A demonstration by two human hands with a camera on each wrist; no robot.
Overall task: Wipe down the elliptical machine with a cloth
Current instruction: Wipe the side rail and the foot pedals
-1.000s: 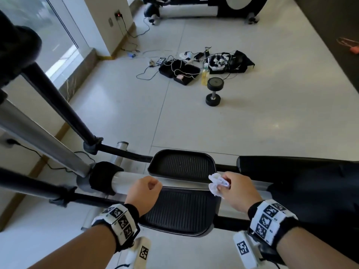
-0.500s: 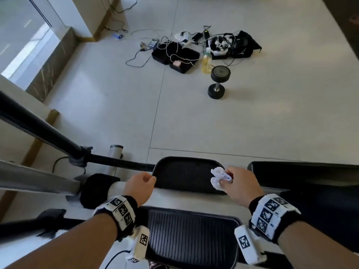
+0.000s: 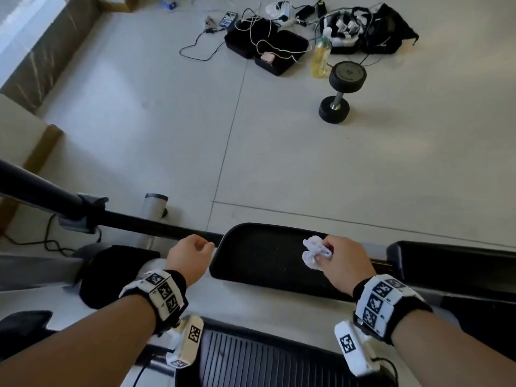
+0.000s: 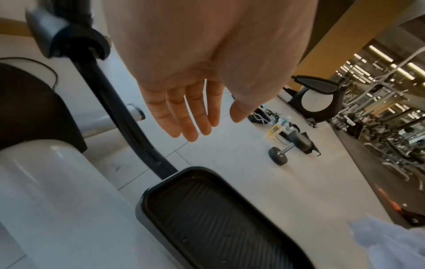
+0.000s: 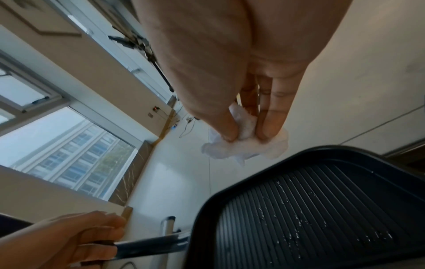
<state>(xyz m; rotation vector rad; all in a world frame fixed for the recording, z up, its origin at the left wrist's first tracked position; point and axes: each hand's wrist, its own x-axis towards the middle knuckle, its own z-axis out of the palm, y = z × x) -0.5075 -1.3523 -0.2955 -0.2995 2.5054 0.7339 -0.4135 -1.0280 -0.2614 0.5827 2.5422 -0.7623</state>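
While right hand (image 3: 342,263) pinches cloth (image 3: 312,251) over pedal (image 3: 268,256), left hand (image 4: 207,72) slack-fingered, no legible writing

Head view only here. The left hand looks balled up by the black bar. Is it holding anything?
Observer: No. The left wrist view shows the left hand with fingers loosely extended and empty; the black bar passes beside it.
Operator: Cloth on the pedal yet?
Observer: In the right wrist view, the right hand pinches the white cloth between thumb and fingers. The cloth seems clear of the far foot pedal tread.
Operator: Pedal dirty?
Observer: Yes, white flecks sit in its ribs.
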